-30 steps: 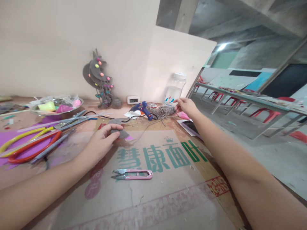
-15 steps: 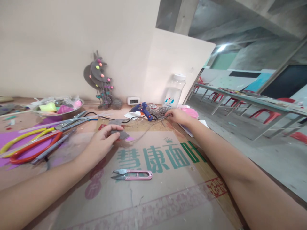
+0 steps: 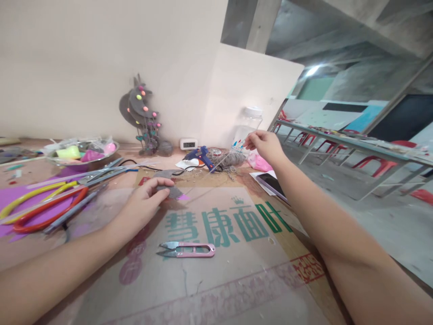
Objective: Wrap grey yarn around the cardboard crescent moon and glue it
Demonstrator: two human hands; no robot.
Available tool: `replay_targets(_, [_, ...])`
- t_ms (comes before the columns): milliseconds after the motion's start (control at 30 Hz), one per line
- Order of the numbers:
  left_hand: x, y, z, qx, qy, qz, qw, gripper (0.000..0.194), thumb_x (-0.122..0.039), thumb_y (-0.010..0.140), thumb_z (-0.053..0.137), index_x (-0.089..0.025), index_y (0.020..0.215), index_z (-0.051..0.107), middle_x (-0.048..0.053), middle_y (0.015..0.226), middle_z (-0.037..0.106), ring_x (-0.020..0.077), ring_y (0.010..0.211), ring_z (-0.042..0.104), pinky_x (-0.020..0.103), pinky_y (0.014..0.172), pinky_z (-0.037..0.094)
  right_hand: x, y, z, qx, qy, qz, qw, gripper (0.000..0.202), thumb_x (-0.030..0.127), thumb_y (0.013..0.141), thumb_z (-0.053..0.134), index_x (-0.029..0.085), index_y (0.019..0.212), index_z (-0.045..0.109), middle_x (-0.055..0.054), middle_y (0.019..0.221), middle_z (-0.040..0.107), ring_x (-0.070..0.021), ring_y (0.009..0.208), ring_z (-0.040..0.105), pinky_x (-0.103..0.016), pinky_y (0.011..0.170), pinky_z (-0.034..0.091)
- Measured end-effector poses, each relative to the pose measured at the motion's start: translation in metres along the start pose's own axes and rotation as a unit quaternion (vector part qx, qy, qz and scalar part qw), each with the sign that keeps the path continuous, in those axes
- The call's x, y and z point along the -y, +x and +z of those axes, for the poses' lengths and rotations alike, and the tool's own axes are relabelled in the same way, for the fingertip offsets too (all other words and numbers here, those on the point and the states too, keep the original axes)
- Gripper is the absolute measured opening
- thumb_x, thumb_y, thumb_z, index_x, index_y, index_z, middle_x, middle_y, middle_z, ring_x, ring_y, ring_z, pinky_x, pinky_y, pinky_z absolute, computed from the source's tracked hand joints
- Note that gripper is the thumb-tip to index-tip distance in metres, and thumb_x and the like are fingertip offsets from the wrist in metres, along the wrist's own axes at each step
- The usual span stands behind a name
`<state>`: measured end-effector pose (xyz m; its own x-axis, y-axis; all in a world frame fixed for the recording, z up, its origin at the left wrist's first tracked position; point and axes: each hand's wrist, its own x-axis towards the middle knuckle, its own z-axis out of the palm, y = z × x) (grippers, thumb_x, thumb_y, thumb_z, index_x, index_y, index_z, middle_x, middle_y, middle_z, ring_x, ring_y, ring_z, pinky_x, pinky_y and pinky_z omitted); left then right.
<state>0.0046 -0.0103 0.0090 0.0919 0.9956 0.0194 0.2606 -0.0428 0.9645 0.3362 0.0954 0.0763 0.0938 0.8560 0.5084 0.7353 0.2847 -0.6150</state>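
My left hand [image 3: 149, 198] is closed over a small grey felt piece [image 3: 173, 191] on the cardboard, thumb and fingers pressed together. A bit of purple shows at the felt's right tip. Raised in front of the water bottle [image 3: 250, 119], my right hand [image 3: 265, 144] pinches a strand of grey yarn, which slants down toward the glue gun. Below that hand lies a loose heap of grey yarn [image 3: 233, 159]. Pink thread snips [image 3: 199, 250] rest on the printed cardboard [image 3: 237, 280], blades pointing left, touched by neither hand.
A blue glue gun [image 3: 206, 159] and a small digital clock [image 3: 188, 144] stand at the back. Large scissors with yellow and red handles [image 3: 50, 194] lie left, before a metal bowl [image 3: 84, 159]. A decorated grey moon ornament [image 3: 142, 108] leans against the wall. A phone [image 3: 272, 185] lies right.
My right hand has lifted up and to the right from the yarn heap, drawing the strand upward. The phone has come into view beneath my arm. My left hand stays on the felt.
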Motion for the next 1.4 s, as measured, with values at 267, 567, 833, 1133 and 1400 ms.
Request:
replay_targets(267, [0.001, 0.0, 0.002, -0.018, -0.002, 0.025, 1.0, 0.031, -0.038, 0.069, 0.059, -0.019, 0.092, 0.06, -0.001, 0.071, 0.059, 0.0174, 0.068, 0.055, 0.025, 0.057, 0.038, 0.059, -0.02, -0.026, -0.161, 0.086, -0.198, 0.963, 0.021, 0.027, 0.09, 0.046, 0.02, 0.073, 0.057, -0.002, 0.074, 0.066, -0.0085, 0.061, 0.058, -0.024, 0.061, 0.047])
replay_targets(567, [-0.001, -0.004, 0.001, -0.006, -0.018, 0.022, 1.0, 0.027, -0.037, 0.073, 0.058, -0.019, 0.093, 0.058, -0.002, 0.07, 0.061, 0.0149, 0.061, 0.056, 0.024, 0.054, 0.039, 0.109, -0.06, -0.047, 0.067, 0.024, -0.272, 0.96, 0.019, 0.031, 0.089, 0.047, 0.023, 0.101, 0.061, -0.002, 0.075, 0.066, -0.0123, 0.068, 0.061, -0.028, 0.063, 0.048])
replay_targets(833, [0.011, -0.003, -0.002, -0.033, 0.04, 0.122, 0.991, 0.02, -0.027, 0.082, 0.047, -0.021, 0.098, 0.057, 0.0, 0.086, 0.061, 0.0156, 0.075, 0.056, 0.026, 0.064, 0.041, 0.092, -0.055, -0.035, 0.423, -0.127, -0.214, 0.871, 0.03, 0.031, 0.085, 0.052, 0.027, 0.113, 0.061, 0.0, 0.091, 0.068, -0.0139, 0.076, 0.063, -0.025, 0.062, 0.047])
replay_targets(1133, [0.01, 0.001, -0.004, -0.041, 0.033, 0.148, 0.988, 0.02, -0.034, 0.086, 0.047, -0.02, 0.097, 0.056, 0.002, 0.092, 0.061, 0.0157, 0.079, 0.057, 0.028, 0.071, 0.044, 0.103, -0.123, 0.061, 0.302, -0.108, -0.239, 0.917, 0.037, 0.05, 0.087, 0.047, 0.018, 0.086, 0.067, -0.005, 0.081, 0.067, -0.0167, 0.078, 0.059, -0.028, 0.069, 0.041])
replay_targets(1400, [0.01, 0.001, -0.004, -0.029, 0.066, 0.149, 0.986, 0.027, -0.036, 0.084, 0.049, -0.019, 0.103, 0.059, 0.003, 0.096, 0.064, 0.017, 0.083, 0.058, 0.028, 0.074, 0.044, 0.092, -0.142, 0.091, 0.296, -0.045, -0.243, 0.923, 0.017, 0.03, 0.089, 0.049, 0.018, 0.083, 0.061, -0.004, 0.084, 0.063, -0.0148, 0.079, 0.056, -0.028, 0.074, 0.041])
